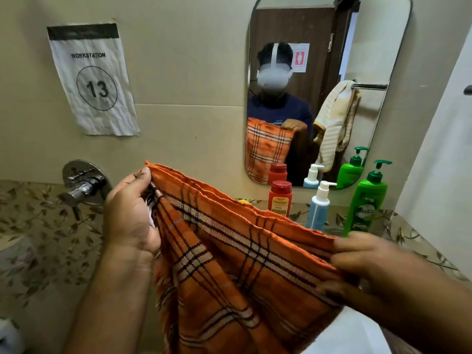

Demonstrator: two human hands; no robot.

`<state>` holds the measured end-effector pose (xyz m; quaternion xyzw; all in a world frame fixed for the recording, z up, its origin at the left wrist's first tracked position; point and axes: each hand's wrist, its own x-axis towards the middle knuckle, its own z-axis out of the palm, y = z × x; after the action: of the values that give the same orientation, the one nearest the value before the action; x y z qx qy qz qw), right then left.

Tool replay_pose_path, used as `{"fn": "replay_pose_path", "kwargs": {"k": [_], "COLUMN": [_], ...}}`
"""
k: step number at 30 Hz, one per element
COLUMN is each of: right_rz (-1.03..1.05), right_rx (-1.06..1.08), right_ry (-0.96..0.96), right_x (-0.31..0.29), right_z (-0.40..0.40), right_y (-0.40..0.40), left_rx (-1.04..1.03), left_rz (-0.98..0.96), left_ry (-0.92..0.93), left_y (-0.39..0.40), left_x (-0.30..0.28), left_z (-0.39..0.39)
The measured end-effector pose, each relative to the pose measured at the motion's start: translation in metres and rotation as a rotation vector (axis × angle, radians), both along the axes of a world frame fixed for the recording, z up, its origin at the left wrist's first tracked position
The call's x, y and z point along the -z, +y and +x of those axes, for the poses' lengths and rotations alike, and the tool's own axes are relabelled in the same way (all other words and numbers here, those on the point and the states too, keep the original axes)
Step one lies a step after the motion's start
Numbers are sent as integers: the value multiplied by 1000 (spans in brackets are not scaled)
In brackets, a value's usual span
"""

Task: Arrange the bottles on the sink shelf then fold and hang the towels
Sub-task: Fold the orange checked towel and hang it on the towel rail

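Note:
An orange checked towel (229, 259) hangs doubled over between my hands in front of the sink. My left hand (130, 213) pinches its upper left corner, thumb on top. My right hand (365, 261), blurred, grips the upper right edge. Behind the towel, a red bottle (280, 198), a white-and-blue pump bottle (319, 204) and a green pump bottle (366, 200) stand upright in a row on the patterned sink shelf (398, 226). The towel hides part of the shelf and a yellow object behind it.
A mirror (327, 80) above the shelf reflects a striped yellow towel on a rail (337, 121). A chrome tap valve (84, 185) juts from the wall at left. A paper sign (92, 80) reads "Workstation 13". A white wall (444, 175) closes in on the right.

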<state>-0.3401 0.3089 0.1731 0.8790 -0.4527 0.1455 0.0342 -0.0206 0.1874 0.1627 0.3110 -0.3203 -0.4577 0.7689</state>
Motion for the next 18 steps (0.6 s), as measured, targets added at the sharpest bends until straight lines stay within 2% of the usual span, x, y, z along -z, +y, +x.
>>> {"fn": "replay_pose_path", "kwargs": {"k": [2,4,6,14,18], "right_rz": [-233,-293,-220,7,12], "right_rx": [-51,-20,63,214,256], "right_ry": [-33,-201,-343,-298,-442], "right_x": [-20,-33,-42,-31,-21], "right_z": [-9,-18,-23,-26,-34], "right_y": [19,29,29,31,37], "left_rx": [3,19,44,-85,-131], "left_rz": [-1,-3,5,9,3], "left_ry": [-1,4,-5,-62,-126], "left_y": [1,1,1,17,30], "left_x": [-1,-4,-7,-3,1], "left_z": [5,9,10,3,7]}}
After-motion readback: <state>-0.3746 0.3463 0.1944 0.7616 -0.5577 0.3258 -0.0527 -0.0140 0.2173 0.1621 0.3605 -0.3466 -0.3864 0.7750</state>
